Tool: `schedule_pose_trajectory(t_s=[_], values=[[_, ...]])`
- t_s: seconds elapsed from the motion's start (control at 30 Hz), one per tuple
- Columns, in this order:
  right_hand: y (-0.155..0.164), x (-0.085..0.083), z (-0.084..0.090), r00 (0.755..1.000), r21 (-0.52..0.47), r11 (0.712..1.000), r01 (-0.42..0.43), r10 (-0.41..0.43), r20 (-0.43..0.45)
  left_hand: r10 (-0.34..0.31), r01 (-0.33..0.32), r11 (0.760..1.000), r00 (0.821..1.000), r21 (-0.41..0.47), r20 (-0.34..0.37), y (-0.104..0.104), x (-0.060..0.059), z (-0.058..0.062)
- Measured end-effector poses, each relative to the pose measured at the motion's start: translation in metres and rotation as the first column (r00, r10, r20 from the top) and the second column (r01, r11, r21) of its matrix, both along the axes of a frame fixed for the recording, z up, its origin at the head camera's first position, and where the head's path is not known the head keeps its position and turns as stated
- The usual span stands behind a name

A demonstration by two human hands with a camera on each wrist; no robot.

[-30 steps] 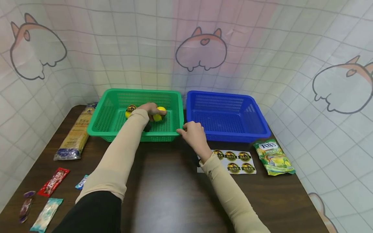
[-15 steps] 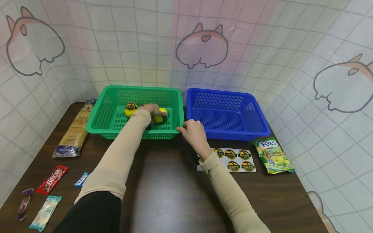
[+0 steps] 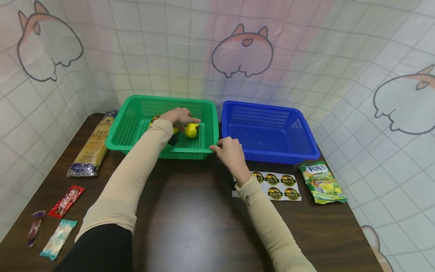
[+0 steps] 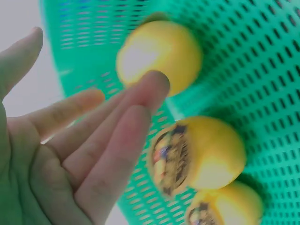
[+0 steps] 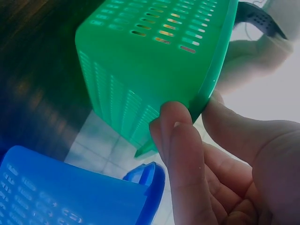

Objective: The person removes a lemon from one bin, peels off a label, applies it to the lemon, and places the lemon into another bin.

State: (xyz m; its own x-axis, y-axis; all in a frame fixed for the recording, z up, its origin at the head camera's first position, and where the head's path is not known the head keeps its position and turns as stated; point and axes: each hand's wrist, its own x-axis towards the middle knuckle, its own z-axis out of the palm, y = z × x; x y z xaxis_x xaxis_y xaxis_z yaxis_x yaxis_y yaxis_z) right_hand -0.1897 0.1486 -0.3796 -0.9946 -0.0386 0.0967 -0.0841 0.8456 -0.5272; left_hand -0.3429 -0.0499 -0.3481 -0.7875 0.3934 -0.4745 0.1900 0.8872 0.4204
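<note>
Inside the green basket (image 3: 188,150), my left hand (image 3: 178,116) hovers over yellow lemons with straight, spread fingers and grips nothing. One lemon (image 3: 192,130) lies just below its fingertips, a dark sticker showing on its side. The left wrist view shows a plain-faced lemon (image 4: 161,54) overlapped by the fingertips. Lower down there, a stickered lemon (image 4: 211,152) sits beside another stickered lemon (image 4: 236,204). My right hand (image 3: 231,153) pinches the green basket's front right corner, thumb and fingers on either side of the rim in the right wrist view.
A blue basket (image 3: 258,138) stands just right of the green one. Before it lie a sticker sheet (image 3: 282,187) and a green FOX'S bag (image 3: 323,183). At left are a long yellow packet (image 3: 95,145), a red bar (image 3: 67,201), a purple-ended candy (image 3: 35,229) and a pale-blue wrapper (image 3: 59,239).
My left hand has let go of a lemon and lifted slightly, its fingers now straighter. That lemon lies in the basket with its sticker showing. The right hand stays at the corner.
</note>
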Motion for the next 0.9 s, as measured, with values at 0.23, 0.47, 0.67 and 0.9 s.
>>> schedule_pose_trajectory(t_s=[0.23,0.47,0.67,0.9], values=[[0.004,0.001,0.0,1.0,-0.011,1.0,0.007,-0.007,0.001,-0.025,0.038,0.997,0.983,0.072,-0.182,-0.018,-0.004,0.016],[0.01,0.001,-0.002,1.0,-0.029,1.0,0.0,-0.001,-0.028,0.051,-0.011,0.988,0.965,0.153,-0.258,-0.041,-0.002,0.011],[0.016,0.004,-0.006,0.999,-0.064,0.998,0.008,-0.011,-0.048,0.071,0.001,0.971,0.955,0.24,-0.288,-0.048,0.011,0.014],[0.019,0.006,-0.013,0.992,-0.034,0.999,-0.003,-0.001,-0.122,0.065,0.079,0.935,0.921,0.347,-0.385,-0.039,0.045,0.023]])
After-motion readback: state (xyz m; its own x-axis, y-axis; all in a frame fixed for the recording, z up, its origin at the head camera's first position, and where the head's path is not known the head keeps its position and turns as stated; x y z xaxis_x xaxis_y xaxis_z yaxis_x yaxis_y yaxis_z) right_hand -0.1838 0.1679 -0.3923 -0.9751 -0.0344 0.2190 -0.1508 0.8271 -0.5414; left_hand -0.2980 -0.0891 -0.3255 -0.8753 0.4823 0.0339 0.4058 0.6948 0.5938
